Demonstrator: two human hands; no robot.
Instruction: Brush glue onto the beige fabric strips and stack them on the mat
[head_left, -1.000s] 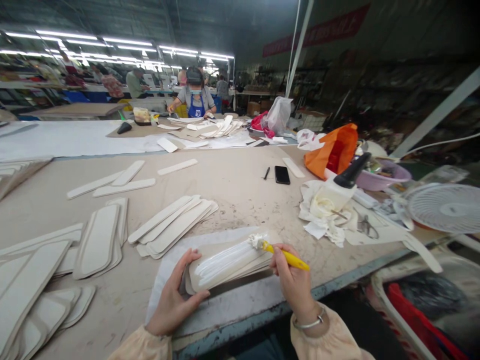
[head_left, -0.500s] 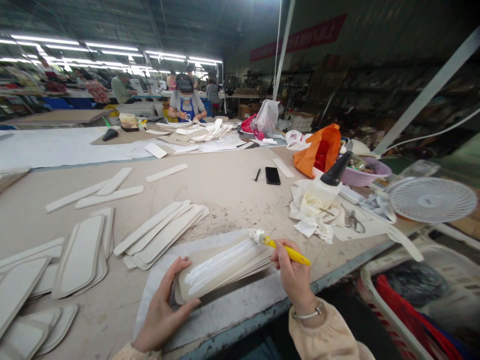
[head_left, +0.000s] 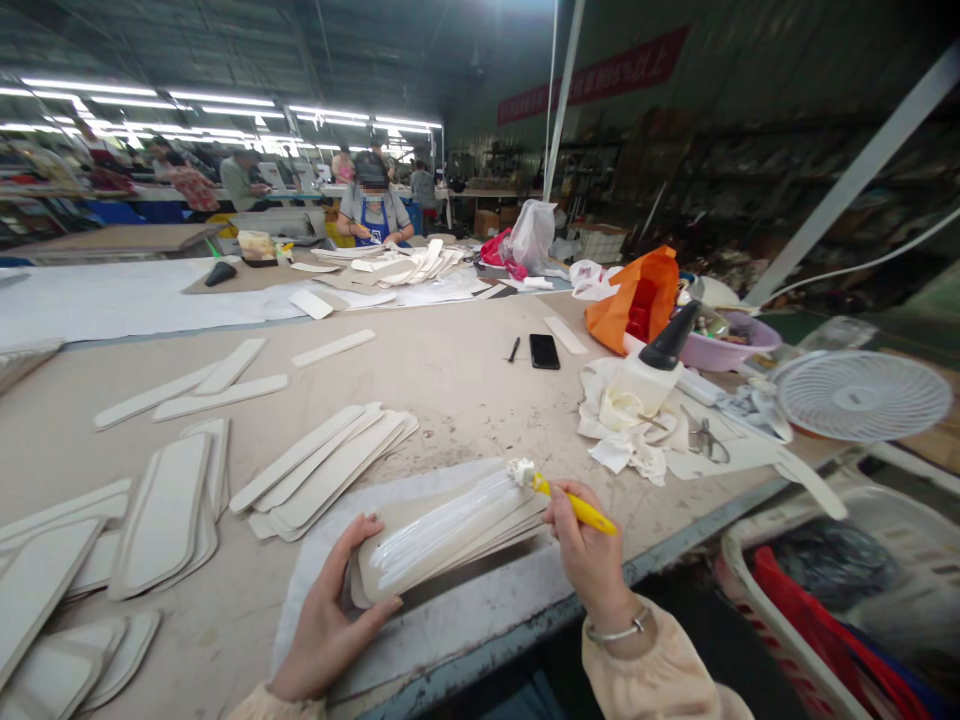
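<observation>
My right hand (head_left: 583, 548) is closed around a yellow-handled brush (head_left: 571, 502), whose white, glue-laden bristles rest on the far end of a long beige strip (head_left: 442, 528). Wet white glue streaks run along that strip, which tops a small stack lying on a pale sheet (head_left: 420, 610) at the table's near edge. My left hand (head_left: 330, 610) steadies the stack's near end, thumb on top and fingers curled along the side. Just behind lies a fanned pile of similar strips (head_left: 322, 470).
More beige strips and padded pieces (head_left: 161, 510) cover the left of the table. On the right stand a glue bottle (head_left: 649, 370) on rags, scissors (head_left: 703, 438), a phone (head_left: 544, 351), an orange bag (head_left: 637, 298) and a small fan (head_left: 862, 395). A person in a blue apron (head_left: 371, 205) works at the far table.
The view shifted slightly; the brush stays at the strip's far end with small movement. Both hands keep their holds.
</observation>
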